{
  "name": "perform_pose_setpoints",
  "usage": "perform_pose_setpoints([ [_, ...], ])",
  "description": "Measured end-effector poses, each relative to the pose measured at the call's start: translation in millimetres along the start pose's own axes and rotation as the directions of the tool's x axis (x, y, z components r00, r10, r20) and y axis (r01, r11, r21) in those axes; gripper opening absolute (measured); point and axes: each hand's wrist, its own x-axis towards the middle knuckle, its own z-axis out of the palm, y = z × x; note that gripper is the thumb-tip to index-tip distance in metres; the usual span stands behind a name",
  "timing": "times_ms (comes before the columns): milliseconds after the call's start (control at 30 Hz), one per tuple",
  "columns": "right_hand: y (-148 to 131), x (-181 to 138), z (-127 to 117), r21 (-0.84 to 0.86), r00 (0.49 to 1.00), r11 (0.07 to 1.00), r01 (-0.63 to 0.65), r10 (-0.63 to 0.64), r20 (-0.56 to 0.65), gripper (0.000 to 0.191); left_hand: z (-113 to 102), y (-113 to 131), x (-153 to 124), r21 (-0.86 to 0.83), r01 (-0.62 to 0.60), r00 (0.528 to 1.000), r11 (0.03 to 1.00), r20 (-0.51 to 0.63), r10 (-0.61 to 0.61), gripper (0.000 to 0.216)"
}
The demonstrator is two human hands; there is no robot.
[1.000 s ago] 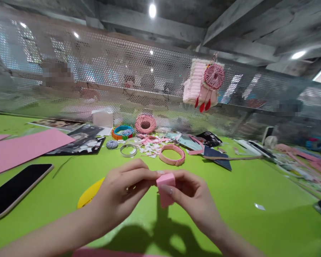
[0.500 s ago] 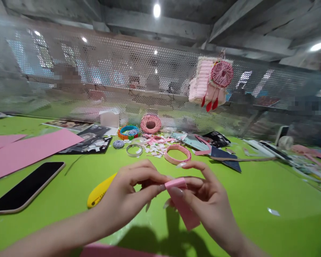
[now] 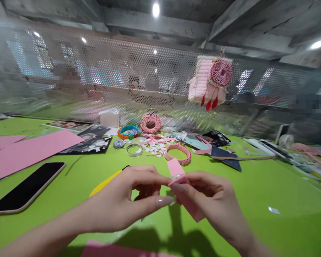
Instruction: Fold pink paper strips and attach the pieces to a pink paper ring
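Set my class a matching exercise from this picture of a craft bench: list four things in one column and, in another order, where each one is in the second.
Things:
1. Black phone
2. Pink paper strip
3. Metal ring
4. Pink woven ornament

Places:
A. Hanging in front of the perforated screen
B. Pinched between the left hand and right hand
C. Lying beside the paper scraps
D. Lying beside the pink sheet

Right pairs: 1-D, 2-B, 3-C, 4-A.

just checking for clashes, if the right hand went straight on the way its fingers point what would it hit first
The right hand meets the pink paper strip it holds, then probably the left hand.
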Motion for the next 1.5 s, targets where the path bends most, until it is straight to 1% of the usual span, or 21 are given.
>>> perform_pose_setpoints([
  [67,0,1,1,-0.052,1.0,0.998,0.019,-0.018,0.019,0.004,0,-1,1,-0.002,0.017,1.0,1.0,-0.015,-0.017,0.016],
  [133,1,0,2,-0.094,0.998,0.995,0.038,-0.034,0.047,0.007,3,-5,3,-0.018,0.03,0.998,0.999,-0.06,-0.031,0.02],
  [200,4,-1,3,-0.115,0.997,0.993,0.037,-0.029,0.064,0.009,6,-9,4,-0.003,0.02,0.996,1.0,-0.084,-0.02,0.023],
  [333,9,-4,4,-0.159,0.997,0.987,0.034,-0.022,0.078,0.01,9,-17,4,0.082,-0.008,0.996,0.997,-0.088,0.015,0.025],
  [433,11,-5,3,-0.211,0.996,0.975,0.066,-0.051,0.075,0.013,11,-18,3,0.09,-0.003,0.998,0.996,-0.064,0.009,0.026],
  [533,11,-5,1,-0.253,0.993,0.963,0.094,-0.073,0.09,0.02,12,-19,5,0.029,0.02,1.0,0.999,-0.014,-0.019,0.027],
  [667,11,-5,0,-0.282,0.988,0.95,0.132,-0.104,0.111,0.037,12,-23,7,-0.135,0.085,0.995,0.987,0.065,-0.076,0.026],
  [733,11,-6,-1,-0.282,0.987,0.95,0.131,-0.099,0.126,0.041,13,-26,8,-0.192,0.108,0.992,0.975,0.088,-0.093,0.026],
  [833,12,-8,-2,-0.273,0.985,0.954,0.126,-0.087,0.151,0.044,14,-28,9,-0.203,0.108,0.991,0.973,0.097,-0.09,0.026],
  [967,14,-11,-3,-0.255,0.977,0.953,0.165,-0.123,0.174,0.047,15,-28,10,-0.163,0.053,0.995,0.985,0.092,-0.038,0.022],
  [1100,14,-12,-2,-0.302,0.97,0.931,0.204,-0.149,0.194,0.049,16,-27,10,-0.202,0.024,0.998,0.979,0.069,-0.01,0.022],
  [1300,11,-9,-3,-0.321,0.975,0.936,0.144,-0.079,0.209,0.05,20,-29,8,-0.221,0.037,0.999,0.975,0.039,-0.029,0.024],
  [1400,11,-8,-3,-0.313,0.975,0.945,0.099,-0.03,0.219,0.049,22,-28,8,-0.211,0.015,1.0,0.977,0.018,-0.012,0.024],
  [1500,13,-7,-3,-0.281,0.976,0.958,0.058,0.005,0.22,0.05,22,-27,7,-0.161,-0.019,1.0,0.987,-0.014,0.017,0.022],
])
